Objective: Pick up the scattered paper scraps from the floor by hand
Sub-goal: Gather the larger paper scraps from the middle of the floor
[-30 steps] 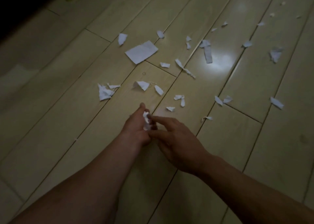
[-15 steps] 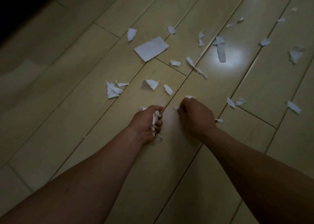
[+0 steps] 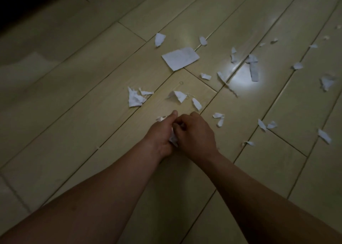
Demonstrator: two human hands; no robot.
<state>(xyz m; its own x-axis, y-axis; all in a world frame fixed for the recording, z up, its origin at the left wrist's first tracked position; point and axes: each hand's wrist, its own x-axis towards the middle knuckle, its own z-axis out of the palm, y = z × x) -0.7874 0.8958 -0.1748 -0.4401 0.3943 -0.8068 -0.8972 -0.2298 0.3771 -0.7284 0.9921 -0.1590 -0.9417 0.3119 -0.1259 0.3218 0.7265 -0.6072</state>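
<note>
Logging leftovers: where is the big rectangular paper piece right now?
Head view, upper centre: the rectangular paper piece lies on the floor left of the bright glare, beyond the triangular scrap.

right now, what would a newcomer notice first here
The left hand and right hand meet at the centre, pinching a wad of scraps between them. Beyond them, white torn scraps litter the wooden floor, the biggest a rectangular sheet at upper centre, with a bright glare patch to its right.

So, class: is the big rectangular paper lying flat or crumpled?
Flat: the rectangular paper lies spread on the floor, edges straight.
</note>
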